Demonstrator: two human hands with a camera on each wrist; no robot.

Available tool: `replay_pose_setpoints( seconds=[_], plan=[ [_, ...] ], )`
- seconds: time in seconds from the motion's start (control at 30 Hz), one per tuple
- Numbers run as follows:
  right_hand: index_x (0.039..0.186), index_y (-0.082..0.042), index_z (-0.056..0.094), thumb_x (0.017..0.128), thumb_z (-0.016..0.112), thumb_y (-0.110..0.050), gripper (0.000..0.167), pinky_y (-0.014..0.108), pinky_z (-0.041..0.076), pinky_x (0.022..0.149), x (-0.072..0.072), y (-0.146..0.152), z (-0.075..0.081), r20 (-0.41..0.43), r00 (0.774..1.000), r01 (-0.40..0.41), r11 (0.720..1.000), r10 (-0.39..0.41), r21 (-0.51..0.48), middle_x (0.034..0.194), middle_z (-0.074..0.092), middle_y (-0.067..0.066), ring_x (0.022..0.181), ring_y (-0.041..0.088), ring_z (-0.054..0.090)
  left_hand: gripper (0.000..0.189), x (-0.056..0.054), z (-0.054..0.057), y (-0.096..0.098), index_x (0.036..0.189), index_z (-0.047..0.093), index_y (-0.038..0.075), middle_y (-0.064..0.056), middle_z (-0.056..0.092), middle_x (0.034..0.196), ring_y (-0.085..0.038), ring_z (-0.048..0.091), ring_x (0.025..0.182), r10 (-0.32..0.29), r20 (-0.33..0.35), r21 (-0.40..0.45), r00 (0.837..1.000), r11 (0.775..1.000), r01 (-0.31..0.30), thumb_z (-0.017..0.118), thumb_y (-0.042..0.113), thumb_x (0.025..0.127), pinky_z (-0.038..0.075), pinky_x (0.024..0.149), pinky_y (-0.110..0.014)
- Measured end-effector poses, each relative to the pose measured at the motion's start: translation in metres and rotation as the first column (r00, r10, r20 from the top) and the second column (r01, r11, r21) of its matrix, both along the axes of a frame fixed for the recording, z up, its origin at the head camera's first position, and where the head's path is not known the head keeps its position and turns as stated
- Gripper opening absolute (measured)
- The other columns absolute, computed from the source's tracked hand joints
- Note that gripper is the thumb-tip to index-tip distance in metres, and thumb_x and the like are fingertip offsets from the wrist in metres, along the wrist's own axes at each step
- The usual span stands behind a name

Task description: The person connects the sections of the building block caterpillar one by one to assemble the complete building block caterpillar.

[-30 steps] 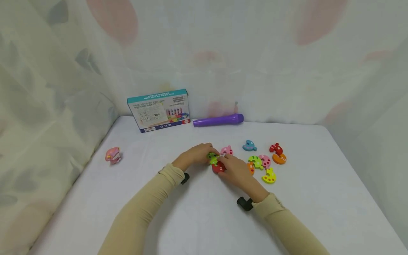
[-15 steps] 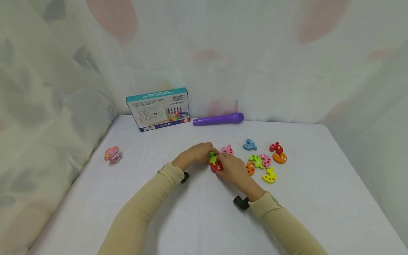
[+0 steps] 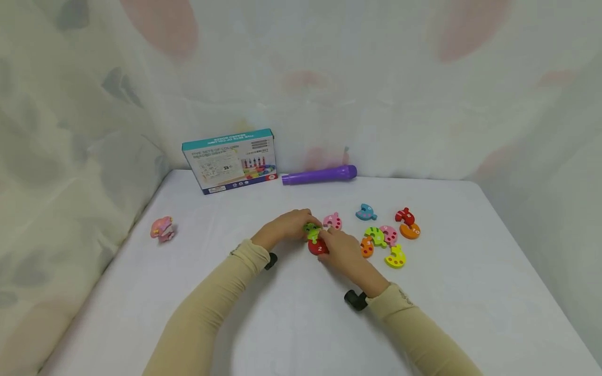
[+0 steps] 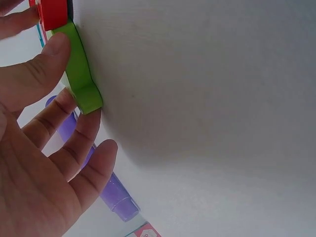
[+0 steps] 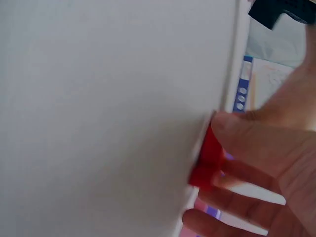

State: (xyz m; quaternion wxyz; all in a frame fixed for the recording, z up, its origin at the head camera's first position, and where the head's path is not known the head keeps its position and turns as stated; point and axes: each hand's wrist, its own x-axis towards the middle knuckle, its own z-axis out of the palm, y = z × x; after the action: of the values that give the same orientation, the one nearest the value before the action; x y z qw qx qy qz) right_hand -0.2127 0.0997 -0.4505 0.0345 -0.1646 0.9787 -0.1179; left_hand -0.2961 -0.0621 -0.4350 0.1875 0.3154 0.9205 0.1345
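My left hand (image 3: 291, 225) pinches a green puzzle piece with a cartoon face (image 3: 312, 231), thumb on one side and fingers on the other in the left wrist view. Just below it is a red puzzle piece marked 2 (image 3: 317, 247), pinched by my right hand (image 3: 345, 254). In the left wrist view the green piece (image 4: 79, 69) and the red piece (image 4: 53, 14) meet edge to edge. The right wrist view is blurred; there my right thumb and fingers are around the red piece (image 5: 209, 157). Whether the two interlock cannot be seen.
Beyond my hands lies a pink piece (image 3: 333, 221). Several numbered pieces are at the right, among them orange (image 3: 367, 247), yellow (image 3: 395, 257) and blue (image 3: 365, 212). A purple toy microphone (image 3: 320, 175) and a box (image 3: 230, 162) stand behind. A pink figurine (image 3: 162, 229) is at left.
My right hand has moved slightly left, bringing the red piece closer under the green one. The left hand has kept its grip with little movement. The view has shifted a little.
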Motion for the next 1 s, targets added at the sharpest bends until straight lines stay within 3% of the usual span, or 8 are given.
replay_pose_setpoints(
  seconds=[0.23,0.5,0.8,1.0],
  plan=[
    [0.118,-0.010,0.060,0.073,0.077,-0.030,0.052,0.044,0.049,0.082,0.006,0.044,0.011,-0.038,0.999,-0.001,1.000,0.001,0.006,0.118,0.058,0.010,0.101,0.029,0.053,0.050,-0.001,-0.002,0.001,0.125,0.059,0.026,-0.002,0.054,0.113,-0.021,0.050,0.108,-0.024,-0.004,-0.011,1.000,1.000,0.024,0.068,0.006,0.080,0.040,0.096,-0.035],
    [0.112,-0.005,0.064,0.068,0.079,-0.039,0.057,0.048,0.047,0.081,0.008,0.087,0.010,-0.106,0.993,0.062,0.989,-0.048,0.132,0.116,0.057,0.014,0.100,0.034,0.050,0.050,-0.001,-0.002,0.000,0.125,0.059,0.026,-0.002,0.053,0.115,-0.021,0.049,0.110,-0.015,0.013,-0.002,1.000,1.000,0.015,0.069,0.006,0.080,0.039,0.097,-0.036],
    [0.104,-0.008,0.065,0.069,0.080,-0.034,0.046,0.054,0.043,0.087,0.009,0.086,0.005,-0.083,0.996,0.032,0.997,-0.026,0.069,0.122,0.053,0.016,0.109,0.038,0.046,0.049,0.000,-0.002,0.001,0.125,0.059,0.025,-0.002,0.054,0.114,-0.021,0.050,0.108,-0.018,0.011,-0.009,1.000,1.000,0.018,0.069,0.007,0.080,0.040,0.096,-0.036],
    [0.111,-0.010,0.064,0.070,0.079,-0.032,0.049,0.051,0.044,0.089,0.009,0.070,0.008,-0.036,0.999,-0.031,0.999,0.031,-0.012,0.127,0.051,0.014,0.112,0.034,0.046,0.050,-0.002,-0.002,0.000,0.125,0.059,0.027,-0.001,0.053,0.114,-0.019,0.050,0.108,0.008,0.017,-0.022,1.000,1.000,-0.008,0.068,0.007,0.080,0.040,0.095,-0.034]
  ],
)
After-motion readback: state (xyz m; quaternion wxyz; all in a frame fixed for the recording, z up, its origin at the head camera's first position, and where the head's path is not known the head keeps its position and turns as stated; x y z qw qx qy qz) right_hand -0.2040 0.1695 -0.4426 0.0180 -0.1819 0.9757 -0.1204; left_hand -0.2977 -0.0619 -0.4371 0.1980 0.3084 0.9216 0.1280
